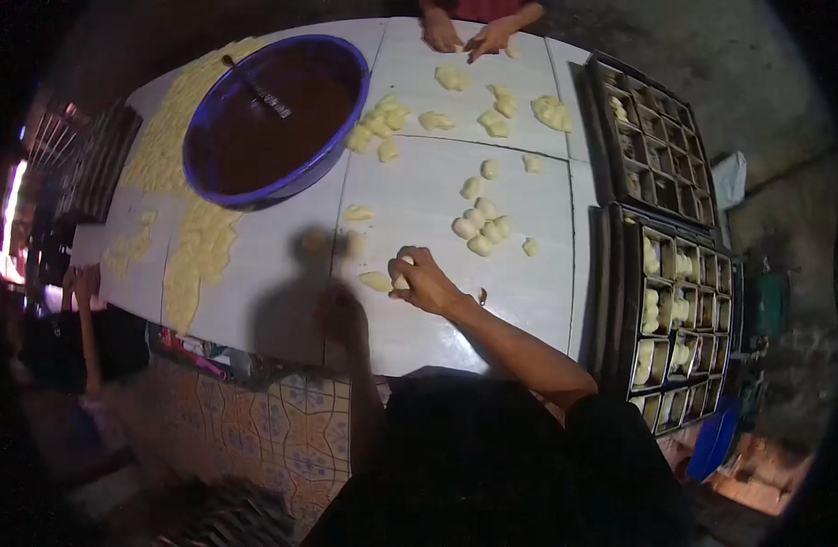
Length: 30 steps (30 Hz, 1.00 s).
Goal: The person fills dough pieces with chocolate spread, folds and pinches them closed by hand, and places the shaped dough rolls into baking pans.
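My right hand (425, 281) is curled around a small piece of pale dough (401, 282) at the tabletop. A flattened dough piece (376, 282) lies just left of its fingers. My left hand (339, 314) hovers in dark shadow near the front of the table; its fingers are too dim to make out. Above it are a dough lump (358, 212) and two shaded ones. Right of center sits a cluster of smooth dough balls (481, 225), with a single small piece (530, 247) beside it.
A blue basin (323, 169) of brown filling holds a whisk-like utensil (259, 88). Flattened dough sheets (200, 246) spread around it. Divided metal trays (656, 137) stand at the right, some compartments holding dough. Another person's hands (478, 38) work dough at the far edge.
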Each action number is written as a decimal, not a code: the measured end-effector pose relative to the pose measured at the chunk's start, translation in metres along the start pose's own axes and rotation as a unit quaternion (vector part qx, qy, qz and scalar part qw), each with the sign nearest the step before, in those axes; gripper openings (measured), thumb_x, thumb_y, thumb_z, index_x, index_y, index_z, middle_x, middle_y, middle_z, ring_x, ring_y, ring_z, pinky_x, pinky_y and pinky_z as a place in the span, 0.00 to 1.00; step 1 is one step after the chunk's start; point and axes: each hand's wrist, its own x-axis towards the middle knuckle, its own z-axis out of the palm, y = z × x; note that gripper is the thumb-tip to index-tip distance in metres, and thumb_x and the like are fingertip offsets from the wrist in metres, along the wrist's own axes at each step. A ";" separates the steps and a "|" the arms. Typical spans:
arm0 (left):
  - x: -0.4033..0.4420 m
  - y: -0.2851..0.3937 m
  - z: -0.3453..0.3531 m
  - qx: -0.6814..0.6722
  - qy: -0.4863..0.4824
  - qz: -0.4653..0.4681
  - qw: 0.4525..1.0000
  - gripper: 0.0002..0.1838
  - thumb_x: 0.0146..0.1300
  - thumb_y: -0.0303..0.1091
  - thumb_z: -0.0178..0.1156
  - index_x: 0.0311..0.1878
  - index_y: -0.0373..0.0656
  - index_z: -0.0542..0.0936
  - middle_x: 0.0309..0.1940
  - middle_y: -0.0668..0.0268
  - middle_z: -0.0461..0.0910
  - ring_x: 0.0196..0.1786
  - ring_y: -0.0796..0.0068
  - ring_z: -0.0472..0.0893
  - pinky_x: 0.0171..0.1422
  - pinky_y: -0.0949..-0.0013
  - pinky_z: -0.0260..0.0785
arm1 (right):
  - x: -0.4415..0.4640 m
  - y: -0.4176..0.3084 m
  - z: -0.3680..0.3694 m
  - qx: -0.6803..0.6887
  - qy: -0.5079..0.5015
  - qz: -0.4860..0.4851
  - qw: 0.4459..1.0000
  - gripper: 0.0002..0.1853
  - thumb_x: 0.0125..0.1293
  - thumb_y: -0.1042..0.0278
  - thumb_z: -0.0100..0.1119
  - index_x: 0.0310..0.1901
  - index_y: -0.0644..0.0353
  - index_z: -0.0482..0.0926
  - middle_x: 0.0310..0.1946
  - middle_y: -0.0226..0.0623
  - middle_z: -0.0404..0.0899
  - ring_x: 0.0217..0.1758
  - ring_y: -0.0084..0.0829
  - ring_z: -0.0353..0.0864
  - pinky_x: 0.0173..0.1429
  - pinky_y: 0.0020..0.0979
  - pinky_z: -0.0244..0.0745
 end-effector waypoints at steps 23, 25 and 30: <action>0.018 0.007 0.026 -0.047 0.045 0.132 0.989 0.15 0.66 0.38 0.44 0.34 0.41 0.78 0.27 0.57 0.79 0.29 0.54 0.79 0.36 0.55 0.72 | -0.469 -0.043 -0.239 -0.272 0.475 0.485 0.682 0.37 0.62 0.60 0.62 0.68 0.65 0.56 0.62 0.57 0.64 0.66 0.54 0.64 0.70 0.44 0.59; 0.017 0.004 0.024 -0.106 -0.016 0.162 0.981 0.14 0.64 0.42 0.46 0.38 0.45 0.78 0.32 0.59 0.80 0.34 0.61 0.81 0.38 0.59 0.72 | -0.451 -0.054 -0.242 -0.332 0.501 0.498 0.625 0.29 0.63 0.63 0.60 0.63 0.66 0.64 0.59 0.57 0.65 0.63 0.54 0.66 0.66 0.44 0.63; 0.020 -0.009 0.017 -0.081 0.005 0.247 0.966 0.18 0.67 0.43 0.49 0.37 0.37 0.78 0.29 0.57 0.78 0.28 0.60 0.78 0.31 0.56 0.71 | -0.314 -0.062 -0.240 -0.183 0.556 0.342 0.736 0.15 0.63 0.70 0.56 0.51 0.64 0.76 0.51 0.45 0.76 0.53 0.40 0.76 0.53 0.37 0.72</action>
